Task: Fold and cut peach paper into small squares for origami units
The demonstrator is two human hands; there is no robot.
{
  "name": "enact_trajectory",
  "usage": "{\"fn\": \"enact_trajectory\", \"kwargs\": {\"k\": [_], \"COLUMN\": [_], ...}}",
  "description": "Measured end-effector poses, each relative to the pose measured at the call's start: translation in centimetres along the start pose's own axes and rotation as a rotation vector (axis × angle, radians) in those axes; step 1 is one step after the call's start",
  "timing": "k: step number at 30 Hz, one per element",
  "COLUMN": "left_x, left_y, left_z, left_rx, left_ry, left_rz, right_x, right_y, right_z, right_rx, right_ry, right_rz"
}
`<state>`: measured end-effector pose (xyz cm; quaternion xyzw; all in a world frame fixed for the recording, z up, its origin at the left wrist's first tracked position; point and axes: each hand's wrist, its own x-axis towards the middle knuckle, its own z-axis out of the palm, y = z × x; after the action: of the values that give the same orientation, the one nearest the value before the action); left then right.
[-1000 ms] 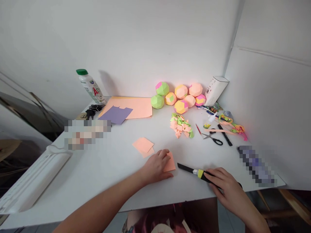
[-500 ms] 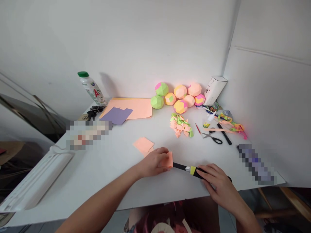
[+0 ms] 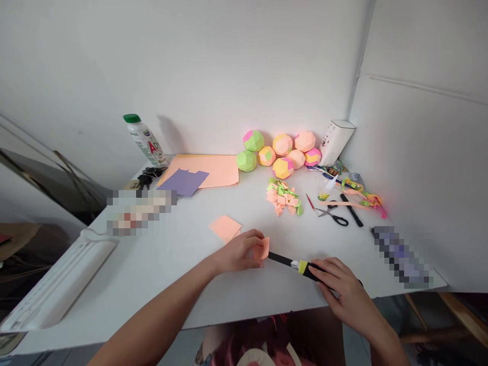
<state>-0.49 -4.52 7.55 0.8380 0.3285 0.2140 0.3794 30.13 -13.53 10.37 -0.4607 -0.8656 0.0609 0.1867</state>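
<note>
Between the thumb and fingers of my left hand is a small peach piece of paper, slightly curved. My right hand grips the handle of a black and yellow utility knife. Its dark blade points left, and the tip reaches the edge of the paper; whether it lies under or against it I cannot tell. Just beyond my left hand, more peach paper squares lie on the white table. A heap of folded peach and green paper pieces sits further back.
Several folded paper balls stand along the wall. Scissors, a black marker-like stick and a glue bottle lie to the right. Peach sheets, a purple sheet and a white bottle occupy the back left.
The paper in my left hand has bent into a curve and its right edge has shifted slightly up. My right hand with the utility knife has barely moved.
</note>
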Motion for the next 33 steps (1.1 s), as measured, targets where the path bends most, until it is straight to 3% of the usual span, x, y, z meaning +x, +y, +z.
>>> {"fn": "enact_trajectory", "kwargs": {"k": [22,29,33], "left_x": [-0.2,-0.1,-0.5], "left_y": [0.1,0.1,0.1], "left_z": [-0.2,1.6,1.0], "left_rx": [0.066,0.281,0.504], "left_ry": [0.028,0.175,0.347], "left_rz": [0.015,0.033,-0.061], "right_x": [-0.6,-0.5,-0.3], "right_y": [0.3,2.0,3.5], "right_z": [0.4,1.7,3.2], "right_rx": [0.005,-0.06,-0.112], "right_ry": [-0.01,0.087,0.215], "right_rz": [0.021,0.035,0.039]}}
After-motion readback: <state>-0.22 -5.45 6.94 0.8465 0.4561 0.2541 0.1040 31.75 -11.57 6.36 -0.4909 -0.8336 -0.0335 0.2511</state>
